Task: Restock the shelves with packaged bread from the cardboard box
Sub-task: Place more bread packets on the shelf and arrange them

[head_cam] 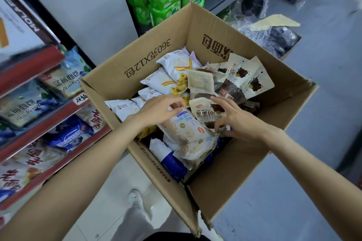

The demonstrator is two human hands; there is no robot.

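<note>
Hands are both down inside the open cardboard box (225,172), working at one pale bread packet (184,125) that lies slanted near the box's near-left wall. The left hand (156,111) has its fingers curled over the packet's far end, and the right hand (235,119) pinches at its near, crimped end with bent fingertips; whether either grip is firm enough to lift cannot be told. Just beyond the right hand lies a cream packet with dark print (203,111), and further in toward the far-right corner a cluster of similar packets (244,76) stands partly upright. White packets with yellow stripes (176,64) are stacked along the far-left wall, and a blue-and-white packet (172,162) sits under the pale one at the near edge. The step in hand looks like picking a packet out of the box, with most stock not yet shelved. The next move would call for lifting it free without dragging neighbours along, then carrying it left to the shelves (58,131), where blueberry bread packets (60,82) and others already sit.
</note>
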